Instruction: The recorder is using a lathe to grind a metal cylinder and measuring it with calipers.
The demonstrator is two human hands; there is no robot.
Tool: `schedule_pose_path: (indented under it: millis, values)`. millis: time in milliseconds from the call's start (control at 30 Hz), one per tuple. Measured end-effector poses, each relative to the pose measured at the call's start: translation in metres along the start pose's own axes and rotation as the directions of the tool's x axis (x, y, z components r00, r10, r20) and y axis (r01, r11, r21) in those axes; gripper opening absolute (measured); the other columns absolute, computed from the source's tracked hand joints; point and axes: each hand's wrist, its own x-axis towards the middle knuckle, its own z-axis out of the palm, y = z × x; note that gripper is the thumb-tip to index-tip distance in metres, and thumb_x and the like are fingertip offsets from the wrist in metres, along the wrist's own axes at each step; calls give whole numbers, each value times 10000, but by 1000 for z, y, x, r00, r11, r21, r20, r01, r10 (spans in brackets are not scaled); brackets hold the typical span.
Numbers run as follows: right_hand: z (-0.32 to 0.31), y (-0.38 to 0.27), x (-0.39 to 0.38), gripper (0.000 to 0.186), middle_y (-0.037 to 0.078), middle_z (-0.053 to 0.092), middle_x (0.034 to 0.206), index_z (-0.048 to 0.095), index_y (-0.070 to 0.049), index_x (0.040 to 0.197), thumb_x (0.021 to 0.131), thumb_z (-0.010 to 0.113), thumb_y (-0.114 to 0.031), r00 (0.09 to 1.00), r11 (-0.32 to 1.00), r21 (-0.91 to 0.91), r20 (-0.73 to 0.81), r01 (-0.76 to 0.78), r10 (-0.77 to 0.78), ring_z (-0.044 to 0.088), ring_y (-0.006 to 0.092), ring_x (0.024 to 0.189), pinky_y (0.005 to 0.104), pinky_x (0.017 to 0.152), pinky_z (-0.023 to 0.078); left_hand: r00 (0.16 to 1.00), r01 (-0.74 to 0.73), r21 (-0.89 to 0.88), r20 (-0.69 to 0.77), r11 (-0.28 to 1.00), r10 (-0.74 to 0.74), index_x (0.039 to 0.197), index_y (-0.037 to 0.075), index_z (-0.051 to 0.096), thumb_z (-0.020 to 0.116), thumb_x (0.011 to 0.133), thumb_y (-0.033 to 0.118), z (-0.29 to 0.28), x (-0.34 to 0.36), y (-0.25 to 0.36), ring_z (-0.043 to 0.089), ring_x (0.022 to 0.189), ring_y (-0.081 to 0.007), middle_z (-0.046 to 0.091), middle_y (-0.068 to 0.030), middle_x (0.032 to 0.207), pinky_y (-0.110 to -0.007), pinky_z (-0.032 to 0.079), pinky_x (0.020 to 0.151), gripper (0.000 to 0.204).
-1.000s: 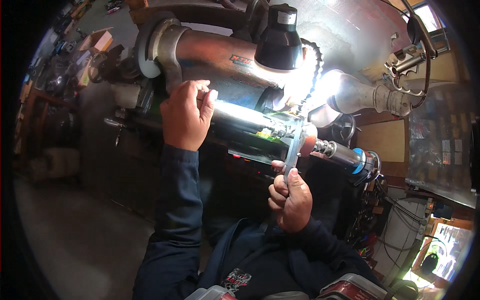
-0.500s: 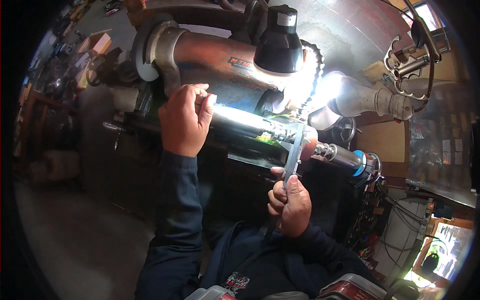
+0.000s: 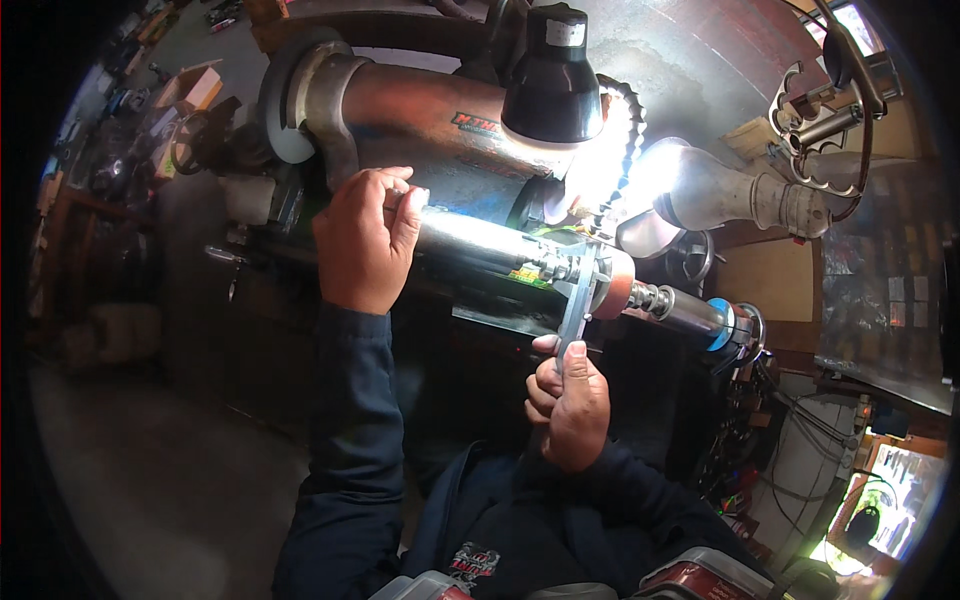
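My right hand [image 3: 572, 410] grips the lower end of a steel caliper [image 3: 575, 318], thumb along its beam. The caliper's upper end lies across a stepped shiny shaft [image 3: 556, 264], beside the left side of a reddish round disc [image 3: 619, 285]; glare blurs whether the jaws touch. My left hand [image 3: 365, 245] is closed at the left end of a bright steel cylinder [image 3: 475, 240], fingers curled and thumb pressed in. Whatever lies between those fingers is hidden.
A worn reddish machine housing [image 3: 420, 110] rises behind the cylinder, with a black lamp [image 3: 555, 85] over it. To the right are a lit grey lamp [image 3: 740, 195], a steel sleeve [image 3: 692, 314] with a blue ring [image 3: 719, 326], and a curved metal handle [image 3: 858, 110].
My right hand and the caliper have shifted slightly left along the shaft, away from the disc's face. My left hand stays nearly in place.
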Motion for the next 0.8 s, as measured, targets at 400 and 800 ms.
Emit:
schedule_pose_path:
  millis: [400, 800]
  values:
    - [-3, 3, -4, 406, -65, 324, 631, 521, -36, 996, 1040, 399, -420, 1000, 999, 48, -20, -15, 16, 276, 26, 476, 212, 426, 236, 999, -28, -6, -15, 1000, 28, 866, 32, 542, 671, 882, 147, 1, -1, -4, 666, 713, -250, 686, -126, 942, -363, 524, 648, 174]
    - [-10, 7, 0, 458, -54, 320, 617, 531, -14, 968, 1024, 421, -455, 1000, 1000, -9, -24, 14, -14, 272, 38, 464, 224, 420, 247, 1000, -19, -16, -3, 1000, 19, 892, 28, 560, 679, 876, 140, 0, -2, -6, 659, 702, -258, 675, -133, 968, -369, 526, 648, 165]
